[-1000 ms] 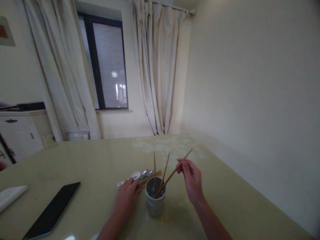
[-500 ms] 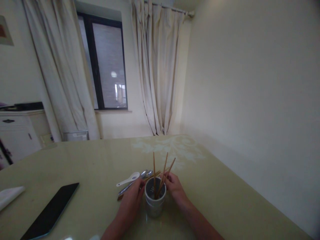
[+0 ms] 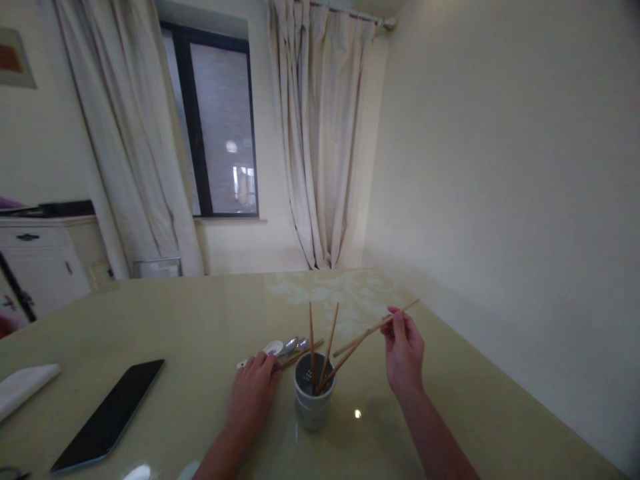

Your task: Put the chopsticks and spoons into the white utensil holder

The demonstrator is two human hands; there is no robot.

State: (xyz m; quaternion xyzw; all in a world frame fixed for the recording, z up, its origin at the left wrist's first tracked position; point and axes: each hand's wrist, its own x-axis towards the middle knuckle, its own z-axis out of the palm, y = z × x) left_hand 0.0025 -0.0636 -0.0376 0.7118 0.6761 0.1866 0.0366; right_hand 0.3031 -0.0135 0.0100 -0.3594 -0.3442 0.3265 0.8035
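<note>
A grey cup-shaped utensil holder (image 3: 314, 412) with a pale rim and a perforated bottom stands upright on the table. Several wooden chopsticks (image 3: 330, 337) lean in it. To its right, my right hand (image 3: 405, 350) is raised and pinches a single chopstick (image 3: 350, 343), tilted up to the right, its lower end just above the holder's rim. Left of the holder, my left hand (image 3: 254, 387) lies over a pile, fingers bent at the ends of loose chopsticks (image 3: 300, 353). Metal spoons (image 3: 295, 345) and a white spoon (image 3: 273, 347) show beyond it, their handles mostly hidden.
A dark tablet-like slab (image 3: 110, 413) lies on the glossy table (image 3: 200, 327) at the left, with a white folded item (image 3: 27, 387) beside it. A wall (image 3: 500, 233) borders the table's right edge. Curtains and a window are at the back.
My right hand has moved from the holder's rim up and to the right, now with a chopstick in it. My left hand has shifted left, away from the holder, onto the pile.
</note>
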